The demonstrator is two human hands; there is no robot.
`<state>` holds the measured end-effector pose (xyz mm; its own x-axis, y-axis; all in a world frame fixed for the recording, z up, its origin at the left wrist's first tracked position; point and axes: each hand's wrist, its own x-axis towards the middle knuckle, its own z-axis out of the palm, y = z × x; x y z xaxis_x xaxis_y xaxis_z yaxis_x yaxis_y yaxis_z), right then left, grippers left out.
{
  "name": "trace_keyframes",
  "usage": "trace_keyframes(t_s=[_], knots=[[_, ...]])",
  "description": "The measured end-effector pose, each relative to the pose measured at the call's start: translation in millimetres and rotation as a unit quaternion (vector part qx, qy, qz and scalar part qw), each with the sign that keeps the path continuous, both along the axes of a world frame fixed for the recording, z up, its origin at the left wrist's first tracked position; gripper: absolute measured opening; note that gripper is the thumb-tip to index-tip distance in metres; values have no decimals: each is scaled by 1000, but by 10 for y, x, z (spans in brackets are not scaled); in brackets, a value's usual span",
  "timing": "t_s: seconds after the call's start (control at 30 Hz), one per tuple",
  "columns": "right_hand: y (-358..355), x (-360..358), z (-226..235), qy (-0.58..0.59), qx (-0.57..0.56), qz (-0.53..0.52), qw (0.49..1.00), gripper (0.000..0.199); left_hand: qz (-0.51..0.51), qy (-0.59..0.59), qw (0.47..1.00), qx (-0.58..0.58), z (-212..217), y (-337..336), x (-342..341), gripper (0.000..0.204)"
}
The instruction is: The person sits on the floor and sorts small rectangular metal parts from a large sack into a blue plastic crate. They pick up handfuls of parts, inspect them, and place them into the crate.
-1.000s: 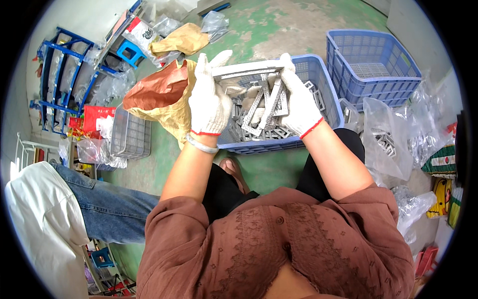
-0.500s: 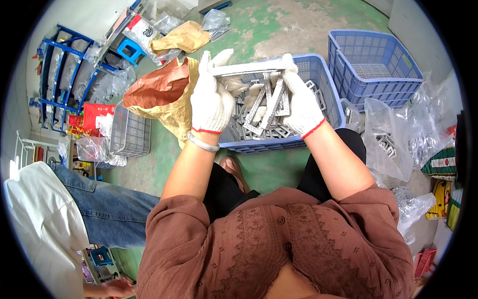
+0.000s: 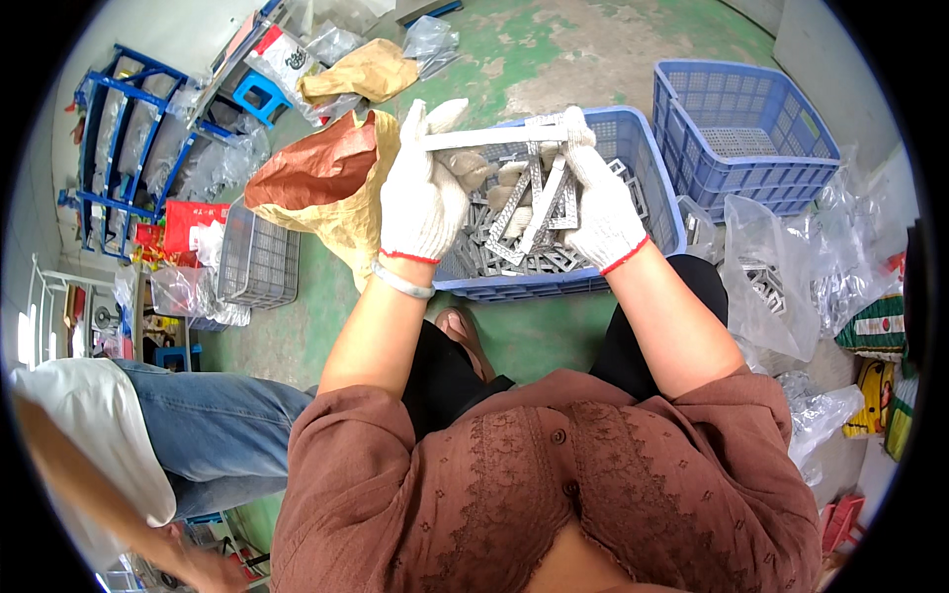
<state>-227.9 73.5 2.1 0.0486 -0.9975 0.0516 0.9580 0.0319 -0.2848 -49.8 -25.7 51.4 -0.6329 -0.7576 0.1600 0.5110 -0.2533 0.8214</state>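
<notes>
My left hand (image 3: 425, 198), in a white knit glove with a red cuff, grips the left end of a flat silver metal bar (image 3: 494, 138). My right hand (image 3: 603, 203), gloved alike, closes on its other end. Slotted metal frame pieces (image 3: 544, 219) slant below the bar beside my right fingers; whether they join it, I cannot tell. Under both hands stands a blue plastic crate (image 3: 554, 287) with many similar metal pieces inside. Pale cloth-like shapes (image 3: 467, 166) show between my hands, partly hidden.
A yellow woven sack (image 3: 336, 237) with a reddish inside gapes left of the crate. Another blue crate (image 3: 761, 168) stands far right, near clear plastic bags (image 3: 766, 272). A grey crate (image 3: 262, 257) sits left. At lower left stands a person in jeans (image 3: 213, 420).
My hands and the bar have barely moved. The person at lower left has shifted, and their arm has swung into view, blurred.
</notes>
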Motion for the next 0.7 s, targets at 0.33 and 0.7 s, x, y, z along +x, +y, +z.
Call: trace_keyframes(t_s=[0.33,0.7], knots=[[23,42,82,29,15,-34,999,34,40,-23,998,50,233,200,-107,43],[-12,99,114,62,4,-20,998,32,51,-30,989,-135,357,295,-16,82]])
